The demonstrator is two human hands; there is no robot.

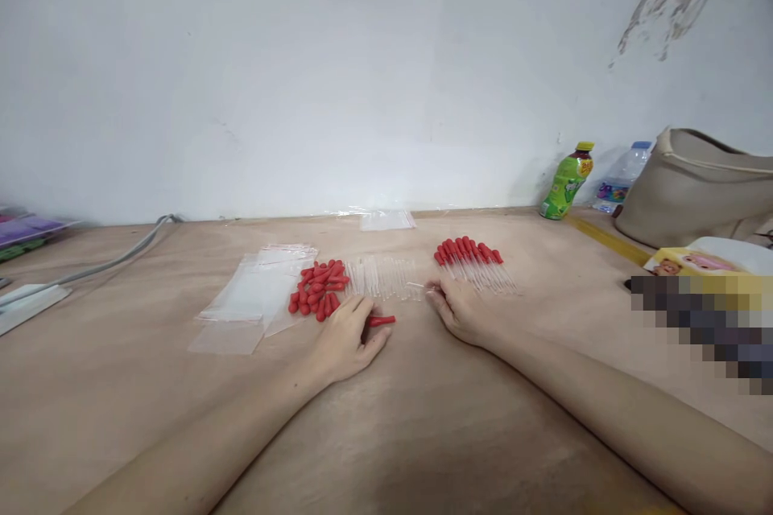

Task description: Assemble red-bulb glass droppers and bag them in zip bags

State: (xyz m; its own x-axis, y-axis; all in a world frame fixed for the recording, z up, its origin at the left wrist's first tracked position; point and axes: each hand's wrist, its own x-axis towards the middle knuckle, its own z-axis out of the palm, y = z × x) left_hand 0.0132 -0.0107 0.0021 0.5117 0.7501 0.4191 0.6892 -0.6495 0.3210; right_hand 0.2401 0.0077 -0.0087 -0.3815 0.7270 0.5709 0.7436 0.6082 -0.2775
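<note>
My left hand point(347, 336) rests on the wooden table point(386, 418), its fingers curled round a red rubber bulb point(382, 321) that sticks out to the right. My right hand point(459, 307) lies just right of it, fingers pinched at the end of a clear glass tube point(416, 286). Between and behind the hands is a row of bare glass tubes point(383, 276). A pile of loose red bulbs point(319, 287) sits left of that row. Finished droppers with red bulbs point(474, 261) lie in a fan behind my right hand.
Clear plastic bags point(254, 298) are spread at the left, another bag point(386, 219) by the wall. A green bottle point(566, 181), a water bottle point(622, 177) and a beige bag point(694, 189) stand at the back right. A grey cable point(102, 264) runs at the left.
</note>
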